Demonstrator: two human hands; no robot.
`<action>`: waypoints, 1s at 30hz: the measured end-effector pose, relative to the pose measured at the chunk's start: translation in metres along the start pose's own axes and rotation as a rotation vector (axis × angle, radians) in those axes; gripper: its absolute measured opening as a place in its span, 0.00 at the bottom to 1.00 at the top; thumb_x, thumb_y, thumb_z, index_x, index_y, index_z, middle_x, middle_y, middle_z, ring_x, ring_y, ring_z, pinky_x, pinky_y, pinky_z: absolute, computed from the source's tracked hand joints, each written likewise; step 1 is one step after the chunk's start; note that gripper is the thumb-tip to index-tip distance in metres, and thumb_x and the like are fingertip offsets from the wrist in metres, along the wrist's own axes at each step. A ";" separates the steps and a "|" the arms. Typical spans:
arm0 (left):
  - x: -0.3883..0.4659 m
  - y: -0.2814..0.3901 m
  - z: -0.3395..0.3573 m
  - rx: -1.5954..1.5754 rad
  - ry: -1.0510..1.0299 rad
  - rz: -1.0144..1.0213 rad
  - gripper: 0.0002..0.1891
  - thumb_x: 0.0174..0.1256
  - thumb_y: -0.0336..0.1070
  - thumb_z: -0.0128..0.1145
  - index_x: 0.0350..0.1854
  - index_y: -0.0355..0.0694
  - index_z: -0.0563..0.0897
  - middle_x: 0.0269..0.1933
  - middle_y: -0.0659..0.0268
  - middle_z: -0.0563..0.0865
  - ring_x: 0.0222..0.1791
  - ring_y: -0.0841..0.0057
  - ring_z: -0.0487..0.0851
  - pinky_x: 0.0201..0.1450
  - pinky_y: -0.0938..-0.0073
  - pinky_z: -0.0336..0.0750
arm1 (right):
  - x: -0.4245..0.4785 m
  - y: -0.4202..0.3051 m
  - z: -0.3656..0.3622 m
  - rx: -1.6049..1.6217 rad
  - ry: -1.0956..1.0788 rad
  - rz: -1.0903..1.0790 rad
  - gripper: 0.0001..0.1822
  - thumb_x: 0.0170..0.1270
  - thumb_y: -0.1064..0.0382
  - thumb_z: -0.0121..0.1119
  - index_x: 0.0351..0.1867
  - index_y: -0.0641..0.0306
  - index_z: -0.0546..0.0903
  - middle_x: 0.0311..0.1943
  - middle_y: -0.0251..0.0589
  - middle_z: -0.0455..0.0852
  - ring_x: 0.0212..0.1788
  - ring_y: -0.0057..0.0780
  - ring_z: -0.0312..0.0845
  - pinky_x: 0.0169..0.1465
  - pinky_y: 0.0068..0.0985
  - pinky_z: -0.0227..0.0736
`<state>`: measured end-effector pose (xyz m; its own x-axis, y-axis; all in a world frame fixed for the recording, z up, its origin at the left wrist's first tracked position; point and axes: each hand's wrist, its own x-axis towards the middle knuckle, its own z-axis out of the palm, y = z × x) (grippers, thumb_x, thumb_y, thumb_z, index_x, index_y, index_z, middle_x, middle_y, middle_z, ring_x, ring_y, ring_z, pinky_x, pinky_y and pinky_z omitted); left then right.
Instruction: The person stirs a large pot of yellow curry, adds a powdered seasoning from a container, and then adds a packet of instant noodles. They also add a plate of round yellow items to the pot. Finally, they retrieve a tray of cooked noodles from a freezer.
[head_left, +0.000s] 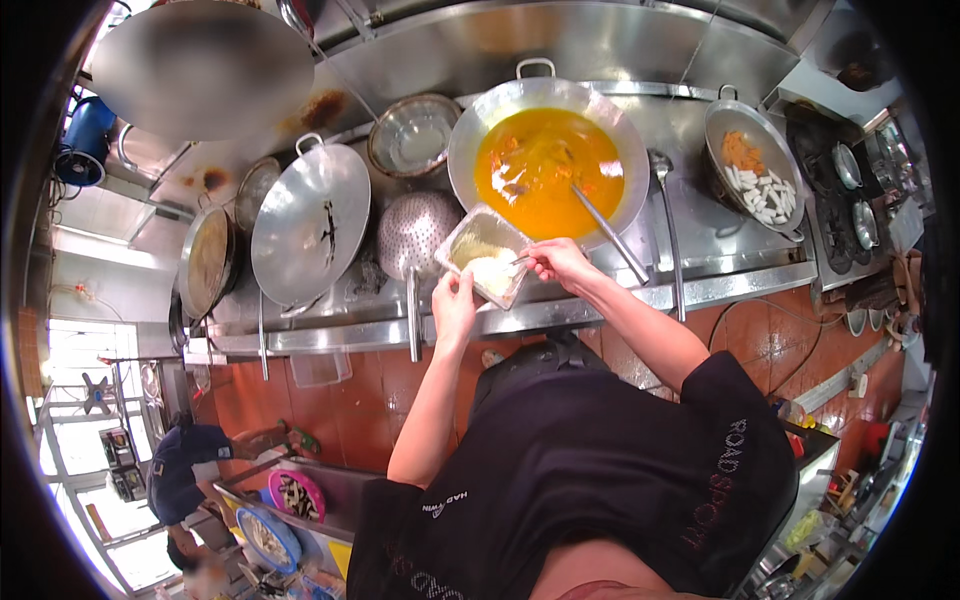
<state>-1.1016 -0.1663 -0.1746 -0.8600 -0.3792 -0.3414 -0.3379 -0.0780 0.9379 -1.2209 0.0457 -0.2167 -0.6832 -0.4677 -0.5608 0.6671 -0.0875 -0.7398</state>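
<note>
My left hand (454, 306) grips the near side of a square metal container (472, 238), tilted so that its white powdery contents (493, 270) show. In my right hand (561, 265) is the thin handle of a small utensil, probably a spoon (519, 260); its tip is down in the white stuff. Both hands are just in front of a large metal wok (636, 142) of orange-yellow liquid (551, 172) with a few darker pieces in it. A long-handled ladle (609, 234) leans in the wok, its head sunk in the liquid.
Left of the wok lie a perforated strainer (418, 229), a metal bowl (414, 135) and a tilted wok (307, 225). A second ladle (666, 217) rests to the right, before a pan (795, 157) of white and orange pieces. Another person (184, 472) bends over basins behind me.
</note>
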 end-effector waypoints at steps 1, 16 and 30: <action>0.000 0.003 -0.001 -0.024 -0.005 -0.001 0.14 0.81 0.41 0.54 0.42 0.33 0.80 0.41 0.62 0.86 0.42 0.75 0.88 0.45 0.65 0.90 | 0.002 -0.009 -0.004 0.102 -0.001 0.008 0.10 0.72 0.69 0.58 0.46 0.75 0.85 0.28 0.37 0.86 0.24 0.17 0.76 0.27 0.16 0.74; 0.001 -0.004 0.006 0.074 0.056 0.085 0.18 0.78 0.42 0.57 0.31 0.32 0.79 0.29 0.63 0.86 0.28 0.80 0.84 0.34 0.74 0.83 | -0.006 0.000 0.018 -0.962 0.109 -0.957 0.12 0.72 0.67 0.57 0.48 0.67 0.88 0.30 0.44 0.90 0.31 0.28 0.86 0.39 0.33 0.79; 0.020 -0.023 -0.001 -0.027 0.031 -0.001 0.13 0.81 0.40 0.53 0.42 0.33 0.81 0.41 0.60 0.87 0.38 0.74 0.88 0.36 0.70 0.89 | 0.013 -0.020 -0.032 0.366 0.076 -0.006 0.11 0.72 0.72 0.56 0.51 0.76 0.83 0.26 0.33 0.81 0.23 0.18 0.76 0.24 0.16 0.73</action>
<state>-1.1106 -0.1728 -0.2032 -0.8475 -0.4071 -0.3406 -0.3279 -0.1029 0.9391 -1.2529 0.0698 -0.2207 -0.6980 -0.4012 -0.5932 0.7160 -0.4050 -0.5686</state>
